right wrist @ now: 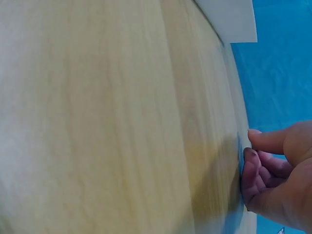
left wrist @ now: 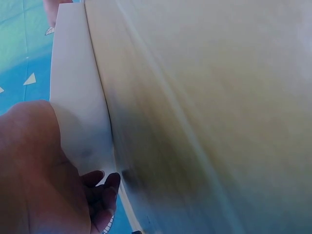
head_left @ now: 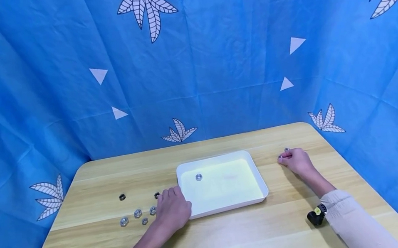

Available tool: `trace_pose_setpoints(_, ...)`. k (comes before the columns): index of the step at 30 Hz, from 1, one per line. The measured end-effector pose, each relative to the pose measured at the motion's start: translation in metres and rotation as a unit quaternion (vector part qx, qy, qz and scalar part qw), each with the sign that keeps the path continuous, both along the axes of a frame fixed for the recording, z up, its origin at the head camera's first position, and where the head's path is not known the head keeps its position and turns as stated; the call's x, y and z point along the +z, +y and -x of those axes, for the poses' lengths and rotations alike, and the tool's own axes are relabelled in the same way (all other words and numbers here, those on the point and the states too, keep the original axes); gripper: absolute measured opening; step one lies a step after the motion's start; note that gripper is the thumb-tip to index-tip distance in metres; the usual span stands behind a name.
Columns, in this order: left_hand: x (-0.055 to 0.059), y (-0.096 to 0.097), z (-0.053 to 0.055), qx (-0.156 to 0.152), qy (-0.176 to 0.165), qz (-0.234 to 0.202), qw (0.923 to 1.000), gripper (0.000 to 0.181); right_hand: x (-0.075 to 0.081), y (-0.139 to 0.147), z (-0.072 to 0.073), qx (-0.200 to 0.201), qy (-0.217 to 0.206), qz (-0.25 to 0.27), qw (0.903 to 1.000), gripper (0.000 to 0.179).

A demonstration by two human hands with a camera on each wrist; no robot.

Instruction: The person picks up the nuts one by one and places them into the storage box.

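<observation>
Tray point(head_left: 225, 210), white and shallow, lies between the two hands, just right of the left fingers, with one silver nut point(head_left: 199, 177) inside, nearer the left fingers than the right. The left hand point(head_left: 174, 211) bends down at the tray's left wall, thumb side against it; whether its curled fingers pinch anything cannot be told. Beside them is a black nut point(head_left: 157, 195); farther left lie four silver nuts point(head_left: 138, 213) and another dark nut point(head_left: 122, 197). The right hand point(head_left: 297, 161) has thumb and finger drawn close by a small nut point(head_left: 280, 157), grip unclear; another nut point(head_left: 287, 149) sits just beyond those fingers on the wooden surface point(head_left: 237, 240).
</observation>
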State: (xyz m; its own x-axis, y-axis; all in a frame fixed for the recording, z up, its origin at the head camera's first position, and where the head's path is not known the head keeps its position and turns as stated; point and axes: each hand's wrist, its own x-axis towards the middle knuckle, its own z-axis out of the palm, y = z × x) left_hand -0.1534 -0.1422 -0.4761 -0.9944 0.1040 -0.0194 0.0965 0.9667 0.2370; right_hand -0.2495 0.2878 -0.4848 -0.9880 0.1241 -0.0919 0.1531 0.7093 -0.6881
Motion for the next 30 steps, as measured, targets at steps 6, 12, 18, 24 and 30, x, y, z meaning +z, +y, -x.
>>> trace_pose_setpoints(6, -0.001, 0.0, -0.001, 0.001, -0.002, 0.002, 1.0, 0.034, 0.0, 0.002, -0.001, -0.003, 0.025, 0.039, 0.9989, 0.034)
trace_pose_setpoints(12, -0.001, 0.001, 0.001, 0.003, -0.001, 0.005, 1.0, 0.034, 0.003, 0.0, 0.0, -0.006, 0.035, 0.072, 0.9968, 0.038)
trace_pose_setpoints(18, -0.001, 0.002, 0.001, 0.004, -0.002, 0.006, 1.0, 0.034, 0.007, -0.002, 0.002, -0.005, 0.036, 0.079, 0.9962, 0.04)
trace_pose_setpoints(24, -0.001, 0.001, 0.0, 0.004, -0.001, 0.008, 1.0, 0.035, 0.012, -0.007, 0.002, -0.004, 0.039, 0.089, 0.9952, 0.039)
trace_pose_setpoints(30, -0.001, 0.0, 0.0, 0.002, -0.001, 0.006, 1.0, 0.035, 0.015, -0.011, 0.002, -0.011, 0.042, 0.098, 0.9942, 0.038)
